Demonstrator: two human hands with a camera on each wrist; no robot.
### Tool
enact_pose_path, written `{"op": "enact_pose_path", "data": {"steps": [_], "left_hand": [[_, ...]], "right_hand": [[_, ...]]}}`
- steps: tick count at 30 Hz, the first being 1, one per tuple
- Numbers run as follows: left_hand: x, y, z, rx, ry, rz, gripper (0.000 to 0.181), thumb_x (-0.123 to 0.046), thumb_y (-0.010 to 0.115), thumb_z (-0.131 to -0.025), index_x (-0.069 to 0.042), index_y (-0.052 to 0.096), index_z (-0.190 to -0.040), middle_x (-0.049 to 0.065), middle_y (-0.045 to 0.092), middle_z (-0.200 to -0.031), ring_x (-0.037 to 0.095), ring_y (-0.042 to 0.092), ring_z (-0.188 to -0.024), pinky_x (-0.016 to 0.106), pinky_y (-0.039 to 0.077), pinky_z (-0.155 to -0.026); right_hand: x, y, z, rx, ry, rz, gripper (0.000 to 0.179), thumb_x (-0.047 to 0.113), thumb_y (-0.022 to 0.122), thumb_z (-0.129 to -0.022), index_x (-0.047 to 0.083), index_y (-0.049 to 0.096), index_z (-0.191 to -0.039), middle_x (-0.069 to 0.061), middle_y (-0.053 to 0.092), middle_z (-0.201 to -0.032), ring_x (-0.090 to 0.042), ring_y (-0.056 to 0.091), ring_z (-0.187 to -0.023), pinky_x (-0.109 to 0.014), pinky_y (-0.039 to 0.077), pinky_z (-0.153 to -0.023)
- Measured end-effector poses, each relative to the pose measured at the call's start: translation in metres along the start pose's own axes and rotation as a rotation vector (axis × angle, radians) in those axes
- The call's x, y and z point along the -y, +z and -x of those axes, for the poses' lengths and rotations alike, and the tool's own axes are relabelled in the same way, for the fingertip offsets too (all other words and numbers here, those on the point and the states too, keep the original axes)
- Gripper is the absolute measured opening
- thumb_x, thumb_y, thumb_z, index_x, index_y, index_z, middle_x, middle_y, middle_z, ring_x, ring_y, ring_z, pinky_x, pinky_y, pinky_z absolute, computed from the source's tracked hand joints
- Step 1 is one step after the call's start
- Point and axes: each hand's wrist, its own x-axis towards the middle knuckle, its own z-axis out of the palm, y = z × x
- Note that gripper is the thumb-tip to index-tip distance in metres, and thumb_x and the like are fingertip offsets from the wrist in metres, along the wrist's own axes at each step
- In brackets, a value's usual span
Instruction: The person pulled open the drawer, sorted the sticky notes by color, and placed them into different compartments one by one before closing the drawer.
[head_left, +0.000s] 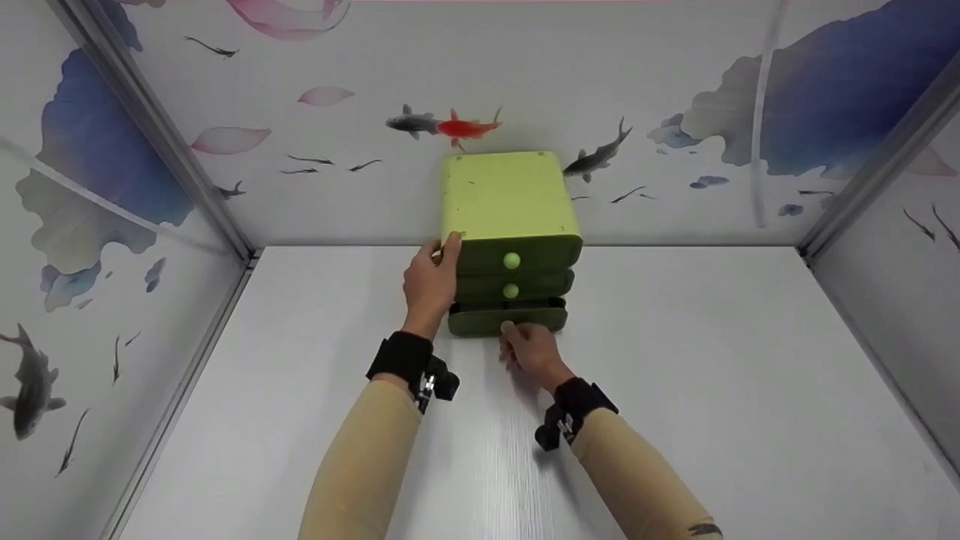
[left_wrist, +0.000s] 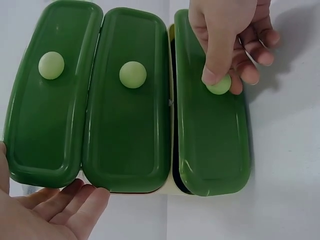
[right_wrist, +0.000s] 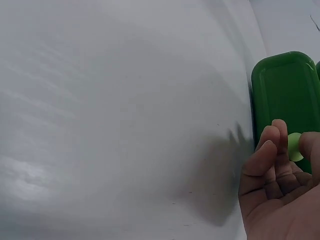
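Observation:
A small green drawer cabinet (head_left: 506, 196) with three stacked drawers stands at the back of the table. Its bottom drawer (head_left: 474, 322) is pulled out a little, with a dark gap above its front. My right hand (head_left: 534, 351) pinches that drawer's round light-green knob (left_wrist: 219, 85) between thumb and fingers. Against the cabinet's left side rests my left hand (head_left: 431, 283), its fingers fairly straight and its thumb up at the top front corner. The middle drawer (left_wrist: 127, 135) and the top drawer (left_wrist: 45, 120) look closed. What the bottom drawer holds is hidden.
The white tabletop (head_left: 712, 390) extends around the cabinet. Behind it rises a back wall (head_left: 360, 202) printed with fish and petals. Side panels with metal frame posts (head_left: 187, 142) flank the table.

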Motion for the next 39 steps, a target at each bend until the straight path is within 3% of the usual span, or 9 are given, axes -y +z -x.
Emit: {"op": "enact_pose_path", "data": {"steps": [4, 13, 22, 28, 34, 39], "left_hand": [[-0.001, 0.0, -0.001, 0.0, -0.004, 0.004, 0.072, -0.065, 0.042, -0.095, -0.011, 0.046, -0.144, 0.01, 0.056, -0.14, 0.026, 0.055, -0.127, 0.042, 0.044, -0.105], [0.0, 0.0, -0.002, 0.003, -0.027, -0.015, 0.072, -0.064, 0.04, -0.096, -0.012, 0.046, -0.145, 0.01, 0.056, -0.14, 0.026, 0.053, -0.129, 0.043, 0.041, -0.108], [-0.002, -0.001, -0.002, 0.004, -0.047, -0.016, 0.073, -0.067, 0.04, -0.095, -0.013, 0.047, -0.144, 0.009, 0.057, -0.139, 0.025, 0.055, -0.126, 0.043, 0.044, -0.105], [-0.004, 0.0, -0.002, 0.017, -0.055, -0.023, 0.072, -0.067, 0.04, -0.095, -0.013, 0.047, -0.143, 0.009, 0.057, -0.139, 0.024, 0.056, -0.125, 0.042, 0.046, -0.103], [-0.004, 0.0, -0.002, 0.011, -0.052, -0.026, 0.072, -0.067, 0.041, -0.095, -0.014, 0.048, -0.142, 0.008, 0.059, -0.137, 0.024, 0.057, -0.123, 0.041, 0.047, -0.102], [-0.003, -0.003, -0.001, 0.03, -0.06, 0.002, 0.073, -0.067, 0.042, -0.094, -0.014, 0.046, -0.144, 0.008, 0.057, -0.138, 0.024, 0.057, -0.122, 0.039, 0.052, -0.094]], "right_hand": [[0.002, -0.001, -0.007, -0.008, -0.007, 0.015, 0.043, 0.031, 0.048, -0.103, -0.001, 0.068, -0.083, -0.015, 0.068, -0.073, -0.019, 0.058, -0.059, -0.024, 0.042, -0.051], [0.005, 0.0, -0.016, -0.009, 0.06, -0.001, 0.042, 0.031, 0.047, -0.103, -0.003, 0.068, -0.086, -0.013, 0.068, -0.074, -0.018, 0.06, -0.06, -0.027, 0.048, -0.056], [0.011, 0.001, -0.022, -0.032, 0.097, 0.058, 0.042, 0.029, 0.046, -0.104, -0.003, 0.067, -0.087, -0.011, 0.067, -0.073, -0.012, 0.054, -0.056, -0.023, 0.043, -0.053], [0.014, 0.0, -0.022, -0.035, 0.113, 0.028, 0.043, 0.028, 0.044, -0.104, -0.004, 0.067, -0.088, -0.011, 0.068, -0.074, -0.013, 0.055, -0.058, -0.023, 0.044, -0.054], [0.012, 0.001, -0.023, -0.033, 0.09, -0.008, 0.043, 0.028, 0.045, -0.104, -0.006, 0.067, -0.088, -0.011, 0.067, -0.071, -0.016, 0.058, -0.059, -0.026, 0.047, -0.057], [0.007, 0.0, -0.025, -0.019, 0.084, 0.005, 0.044, 0.031, 0.047, -0.103, -0.004, 0.067, -0.086, -0.01, 0.065, -0.07, -0.016, 0.056, -0.06, -0.027, 0.046, -0.058]]}}
